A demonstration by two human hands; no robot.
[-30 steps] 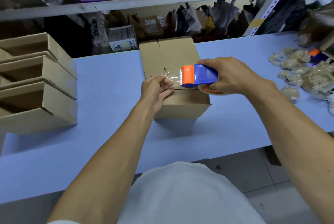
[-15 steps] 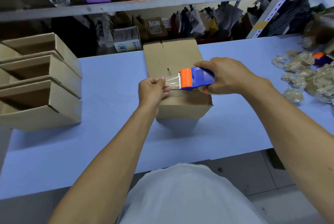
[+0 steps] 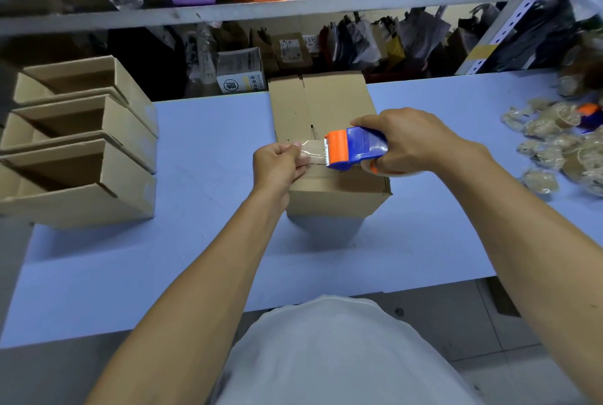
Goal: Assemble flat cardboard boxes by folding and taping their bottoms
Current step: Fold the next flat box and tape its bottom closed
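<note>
A cardboard box (image 3: 321, 104) stands on the blue table (image 3: 202, 241), its folded flaps facing up with the seam running away from me. My right hand (image 3: 411, 140) grips a blue and orange tape dispenser (image 3: 354, 148) above the box's near part. A short strip of clear tape (image 3: 311, 151) stretches left from the dispenser's toothed edge. My left hand (image 3: 280, 166) pinches the free end of that tape at the box's near left corner.
Three assembled boxes (image 3: 85, 156) lie on their sides, stacked in a row at the table's left. Crumpled wads of used tape (image 3: 561, 156) litter the right side. A metal shelf (image 3: 261, 9) crowded with packages stands behind the table.
The two hands have stayed close together over the box. The tape strip between my left fingers and the dispenser looks flatter and more taut now.
</note>
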